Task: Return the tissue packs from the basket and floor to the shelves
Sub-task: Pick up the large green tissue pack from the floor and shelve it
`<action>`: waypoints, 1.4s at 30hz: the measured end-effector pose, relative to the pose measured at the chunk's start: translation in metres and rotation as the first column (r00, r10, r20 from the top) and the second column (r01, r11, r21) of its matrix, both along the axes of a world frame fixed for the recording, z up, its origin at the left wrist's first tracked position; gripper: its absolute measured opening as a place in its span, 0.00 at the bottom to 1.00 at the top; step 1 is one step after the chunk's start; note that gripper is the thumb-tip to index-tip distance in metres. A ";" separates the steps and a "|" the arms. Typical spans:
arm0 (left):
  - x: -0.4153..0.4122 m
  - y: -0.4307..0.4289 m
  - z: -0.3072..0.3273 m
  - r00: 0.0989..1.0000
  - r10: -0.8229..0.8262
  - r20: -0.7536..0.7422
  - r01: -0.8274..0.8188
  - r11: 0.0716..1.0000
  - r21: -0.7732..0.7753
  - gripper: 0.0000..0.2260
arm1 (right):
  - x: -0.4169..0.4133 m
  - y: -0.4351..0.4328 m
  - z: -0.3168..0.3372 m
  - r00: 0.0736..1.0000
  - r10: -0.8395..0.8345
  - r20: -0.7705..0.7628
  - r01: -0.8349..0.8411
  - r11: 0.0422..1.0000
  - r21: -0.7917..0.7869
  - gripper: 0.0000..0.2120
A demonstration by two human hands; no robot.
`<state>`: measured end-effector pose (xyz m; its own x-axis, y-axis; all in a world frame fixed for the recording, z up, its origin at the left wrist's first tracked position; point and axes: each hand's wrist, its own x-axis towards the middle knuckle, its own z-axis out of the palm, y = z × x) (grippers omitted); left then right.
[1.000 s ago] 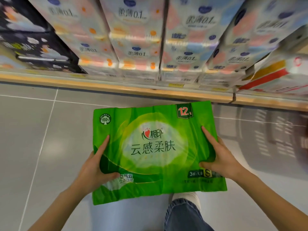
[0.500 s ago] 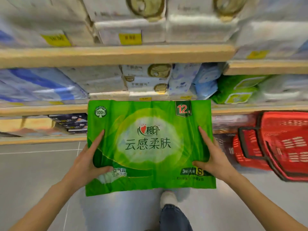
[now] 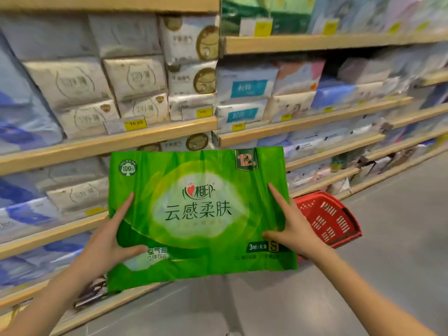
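Observation:
A large green tissue pack (image 3: 198, 214) with a white oval and dark lettering is held flat, face up, in front of the wooden shelves (image 3: 155, 134). My left hand (image 3: 109, 241) grips its left edge, thumb on top. My right hand (image 3: 291, 229) grips its right edge the same way. A red plastic basket (image 3: 332, 219) stands on the floor behind the pack's right side, partly hidden by it; what it holds is not visible.
Rows of white, blue and green tissue packs fill the shelves, with yellow price tags (image 3: 135, 122) on the shelf fronts. Grey tiled floor (image 3: 388, 251) runs along the aisle to the right.
The view has risen from the floor and bottom shelf up to the middle shelves. The green pack has come up with both hands; the basket now shows lower at right.

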<state>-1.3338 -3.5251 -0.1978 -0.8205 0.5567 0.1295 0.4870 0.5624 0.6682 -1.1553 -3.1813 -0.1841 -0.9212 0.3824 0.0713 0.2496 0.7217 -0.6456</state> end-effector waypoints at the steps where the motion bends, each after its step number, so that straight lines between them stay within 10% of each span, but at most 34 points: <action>1: 0.000 0.008 0.014 0.999 -0.034 -0.022 0.034 0.999 0.003 0.53 | 0.012 0.002 0.013 0.999 -0.028 -0.030 0.028 1.000 0.013 0.54; 22: 0.121 0.344 0.182 0.701 -0.650 -0.293 0.693 0.717 0.067 0.51 | 0.309 0.144 0.156 0.743 -0.610 -0.274 0.654 0.748 0.109 0.54; 42: 0.262 0.654 0.206 0.575 -0.723 -0.383 0.810 0.571 0.138 0.54 | 0.471 0.379 0.196 0.613 -0.719 -0.328 0.788 0.588 0.184 0.56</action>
<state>-1.0715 -2.8711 0.0078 -0.0058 0.8603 0.5098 0.8145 -0.2917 0.5015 -0.6839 -2.8020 0.0117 -0.2591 0.8608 0.4381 0.6825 0.4841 -0.5475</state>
